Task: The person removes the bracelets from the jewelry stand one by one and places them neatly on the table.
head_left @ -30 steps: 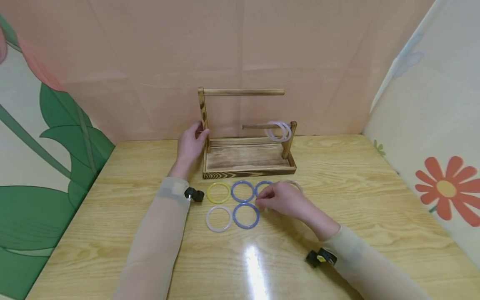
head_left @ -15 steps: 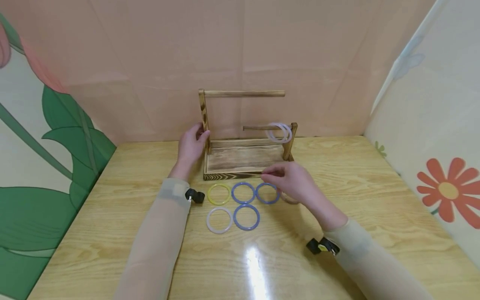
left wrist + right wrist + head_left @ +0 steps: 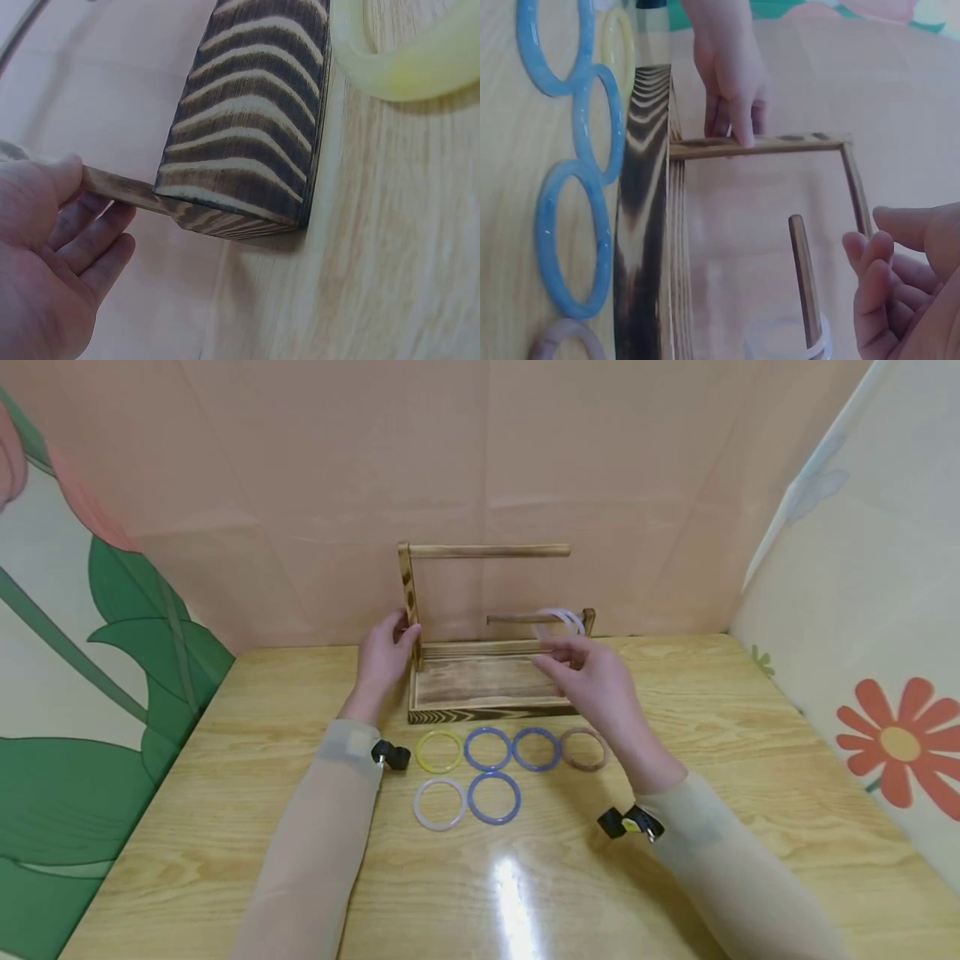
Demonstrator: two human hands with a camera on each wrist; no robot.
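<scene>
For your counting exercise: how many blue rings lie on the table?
3: two in the back row, blue ring and blue ring, one in front, blue ring. None appears hidden.

Bright, even light; glare on the table (image 3: 510, 881) (wrist views perhaps slightly soft).

a: what colours are the rings on the desk (image 3: 750, 760)?
b: one yellow ring (image 3: 438, 751), three blue rings (image 3: 487, 748), one milky white ring (image 3: 438, 803) and one brown ring (image 3: 583, 748).
a: and the desk?
b: light yellow wood with wavy lines.
a: the wooden rack (image 3: 487, 685)?
b: brown, with dark burnt stripes. pale whitish rings (image 3: 567, 617) hang on it.
a: the walls?
b: pink, with green leaves and a red flower.
</scene>
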